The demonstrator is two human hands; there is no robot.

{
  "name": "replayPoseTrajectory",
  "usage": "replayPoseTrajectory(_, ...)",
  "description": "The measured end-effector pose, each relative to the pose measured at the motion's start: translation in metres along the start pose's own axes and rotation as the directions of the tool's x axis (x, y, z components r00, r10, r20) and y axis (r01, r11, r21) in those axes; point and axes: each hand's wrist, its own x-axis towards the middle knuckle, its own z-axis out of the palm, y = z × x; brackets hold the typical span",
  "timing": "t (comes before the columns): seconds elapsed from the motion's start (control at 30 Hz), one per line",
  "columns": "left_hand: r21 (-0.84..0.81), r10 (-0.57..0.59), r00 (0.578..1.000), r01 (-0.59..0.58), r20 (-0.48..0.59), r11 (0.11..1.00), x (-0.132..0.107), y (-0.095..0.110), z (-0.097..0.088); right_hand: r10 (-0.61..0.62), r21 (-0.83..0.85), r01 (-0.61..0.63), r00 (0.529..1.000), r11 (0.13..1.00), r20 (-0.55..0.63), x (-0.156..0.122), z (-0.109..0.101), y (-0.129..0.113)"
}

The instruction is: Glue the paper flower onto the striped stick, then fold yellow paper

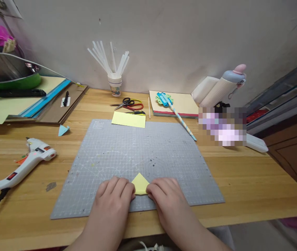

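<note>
A small yellow piece of paper (140, 184), its visible part a triangle with the point facing away from me, lies near the front of the grey cutting mat (180, 167). My left hand (114, 198) grips its left corner with the fingers curled. On the other side, my right hand (168, 197) pinches the right corner. Along the near edge between my fingers, the paper shows a narrow folded band. My fingertips hide both side corners.
A yellow paper strip (129, 120) overlaps the mat's far edge, by a utility knife (138, 112) and scissors (127, 103). A white glue gun (28, 162) lies left. A paper flower on a striped stick (181, 120) rests right. Behind stands a cup (115, 87) of glue sticks.
</note>
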Motion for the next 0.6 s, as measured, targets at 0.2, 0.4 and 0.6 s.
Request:
replayPoseTrajectory(0.2,0.037,-0.062,0.994,0.058,0.090,0.998,0.002,0.002,0.004,0.012,0.049,-0.012,1.000,0.999,0.003,0.002,0.002,0.000)
replayPoseTrajectory(0.4,-0.015,0.008,1.000,-0.008,0.003,1.000,-0.002,-0.009,0.003,0.051,0.067,-0.049,0.998,0.997,-0.031,-0.003,-0.004,0.006)
replayPoseTrajectory(0.6,0.011,0.034,0.999,-0.035,0.032,0.999,-0.001,-0.011,0.000,0.037,0.025,-0.036,0.999,0.999,-0.035,-0.001,-0.009,0.004)
